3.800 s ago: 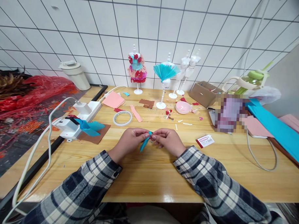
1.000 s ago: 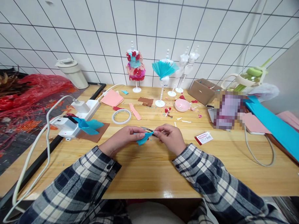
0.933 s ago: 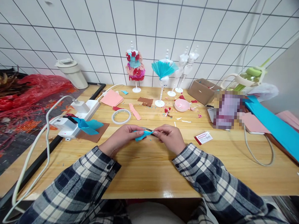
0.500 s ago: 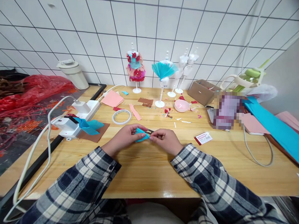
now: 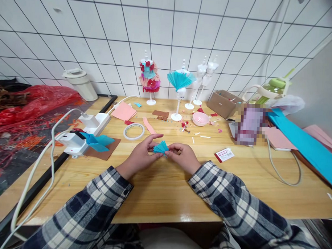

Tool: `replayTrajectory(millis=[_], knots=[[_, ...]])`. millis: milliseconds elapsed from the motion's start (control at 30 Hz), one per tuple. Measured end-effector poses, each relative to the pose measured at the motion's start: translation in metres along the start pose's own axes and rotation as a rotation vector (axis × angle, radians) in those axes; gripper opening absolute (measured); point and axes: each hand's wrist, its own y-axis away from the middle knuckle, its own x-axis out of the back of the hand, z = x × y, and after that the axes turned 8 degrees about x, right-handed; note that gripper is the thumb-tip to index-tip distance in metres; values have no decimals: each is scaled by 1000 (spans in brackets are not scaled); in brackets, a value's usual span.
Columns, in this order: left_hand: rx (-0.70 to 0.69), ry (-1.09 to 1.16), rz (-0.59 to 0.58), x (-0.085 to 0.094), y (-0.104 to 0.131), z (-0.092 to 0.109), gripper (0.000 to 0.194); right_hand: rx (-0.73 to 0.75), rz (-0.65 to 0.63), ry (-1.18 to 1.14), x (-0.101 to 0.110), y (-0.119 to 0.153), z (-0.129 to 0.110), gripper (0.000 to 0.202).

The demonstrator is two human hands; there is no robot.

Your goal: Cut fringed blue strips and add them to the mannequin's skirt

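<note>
A small fan of pleated blue crepe paper (image 5: 160, 147) is held between my two hands above the front middle of the table. With thumb and fingertips my right hand (image 5: 184, 156) pinches its gathered end. My left hand (image 5: 140, 154) has its thumb against the paper's lower edge, while the index finger stretches out above it and the other fingers are partly hidden behind. Beyond my hands stands a white mini dress form (image 5: 180, 92) wearing a larger blue pleated fan (image 5: 180, 80).
Tape roll (image 5: 133, 131), peach paper strip (image 5: 149, 125) and pink bowl (image 5: 200, 119) lie beyond my hands. A power strip (image 5: 96, 124) with cables stands left. To the right are a small card (image 5: 224, 155), a cardboard box (image 5: 223, 103) and a long blue paper strip (image 5: 304, 144).
The blue paper has fanned out more between my hands. My left index finger has lifted and straightened. A dark metal piece seen behind the paper earlier no longer shows.
</note>
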Motion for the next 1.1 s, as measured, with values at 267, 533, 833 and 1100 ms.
replayTrajectory(millis=[267, 533, 833, 1100], knots=[[74, 162, 31, 5, -4, -3, 74, -208, 75, -394, 2, -2, -2, 44], [120, 365, 120, 8, -6, -4, 57, -154, -53, -317, -3, 3, -5, 40], [149, 491, 185, 11, -6, -3, 57, -200, -130, -191, -1, 3, -6, 40], [114, 382, 199, 11, -7, -5, 55, -208, -168, -265, 1, 3, -9, 39]])
